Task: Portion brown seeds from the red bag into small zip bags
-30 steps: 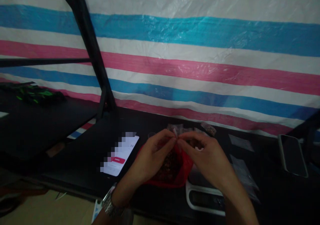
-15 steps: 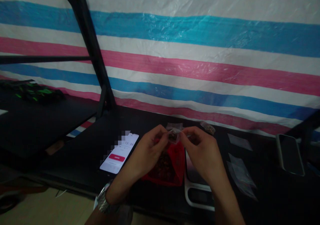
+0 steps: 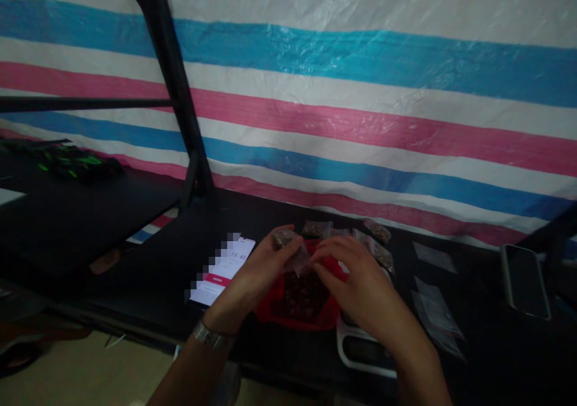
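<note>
My left hand (image 3: 265, 267) is closed on a small clear plastic bag (image 3: 297, 264) with brown bits in its far end, tilted so that its flat end points down and right. The fingertips of my right hand (image 3: 351, 273) are pinched together at that flat end. Below both hands is a red container (image 3: 293, 323), holding many small dark brown pieces (image 3: 304, 295) whose kind I cannot make out. A white-rimmed scale (image 3: 367, 364) lies partly hidden under my right hand and forearm.
Behind the container lie several filled little bags (image 3: 317, 228). Flat unfilled bags (image 3: 435, 310) lie to the right, near a dark-screened phone (image 3: 525, 279). A lit phone (image 3: 223, 270) is on the left. A black post (image 3: 174, 87) stands before the striped sheet (image 3: 360, 117).
The bag has tilted and moved left and down in my left hand, its filled end now toward that palm. More filled bags show behind the container. The view has shifted slightly.
</note>
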Action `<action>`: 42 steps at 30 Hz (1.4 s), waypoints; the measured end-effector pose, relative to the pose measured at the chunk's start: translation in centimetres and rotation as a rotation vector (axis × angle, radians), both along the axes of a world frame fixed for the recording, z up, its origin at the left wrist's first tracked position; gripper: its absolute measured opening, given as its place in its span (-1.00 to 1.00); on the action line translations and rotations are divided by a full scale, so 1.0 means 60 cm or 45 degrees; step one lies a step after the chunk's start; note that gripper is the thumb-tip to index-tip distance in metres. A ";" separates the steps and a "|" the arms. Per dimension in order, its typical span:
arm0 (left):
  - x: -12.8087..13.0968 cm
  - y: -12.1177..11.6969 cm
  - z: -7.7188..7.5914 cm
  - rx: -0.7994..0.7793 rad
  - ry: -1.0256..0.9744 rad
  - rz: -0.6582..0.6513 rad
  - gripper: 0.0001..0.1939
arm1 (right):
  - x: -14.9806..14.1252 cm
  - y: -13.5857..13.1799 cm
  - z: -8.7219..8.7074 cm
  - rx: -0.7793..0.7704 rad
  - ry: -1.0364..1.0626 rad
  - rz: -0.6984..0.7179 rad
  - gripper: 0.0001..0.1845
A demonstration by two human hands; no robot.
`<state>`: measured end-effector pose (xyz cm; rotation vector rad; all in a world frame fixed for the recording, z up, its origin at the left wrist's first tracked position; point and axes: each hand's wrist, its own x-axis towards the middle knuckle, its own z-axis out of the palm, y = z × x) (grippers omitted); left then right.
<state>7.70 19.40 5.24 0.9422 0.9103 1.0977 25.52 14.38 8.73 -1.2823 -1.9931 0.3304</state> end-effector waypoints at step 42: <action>0.014 0.006 -0.005 0.476 0.338 -0.444 -0.77 | 0.065 -0.031 0.028 0.211 0.214 -0.199 -0.81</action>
